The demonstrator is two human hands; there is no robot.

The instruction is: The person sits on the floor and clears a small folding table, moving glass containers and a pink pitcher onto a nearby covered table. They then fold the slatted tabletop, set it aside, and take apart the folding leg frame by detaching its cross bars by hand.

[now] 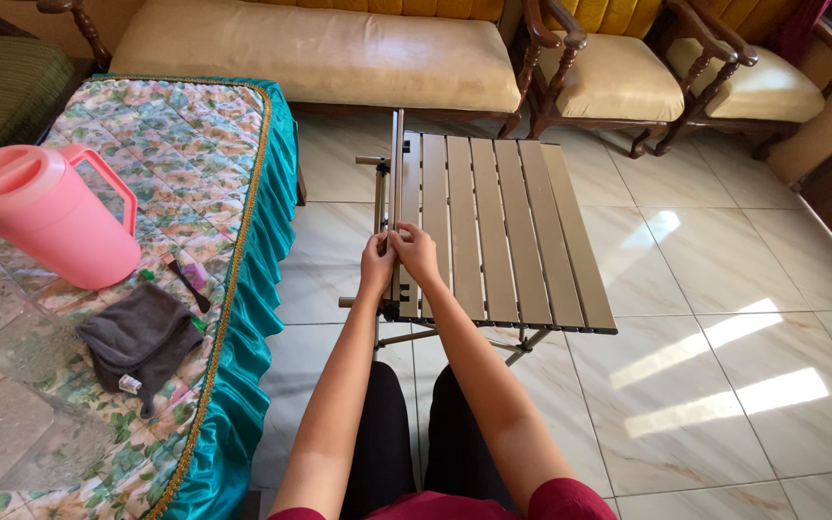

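Both hands meet at the left edge of the folding table: the left hand and the right hand are each closed in a pinch on the outermost slat, which stands tilted on edge. The other slats of the table already lie flat on the frame; by the look of it only this one is left to seat. Left of the table sit a pink pitcher and a grey cloth.

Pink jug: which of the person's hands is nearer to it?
Left. The left hand is at the slatted table's left edge, on the side toward the pink jug; the right hand is just beyond it, farther away.
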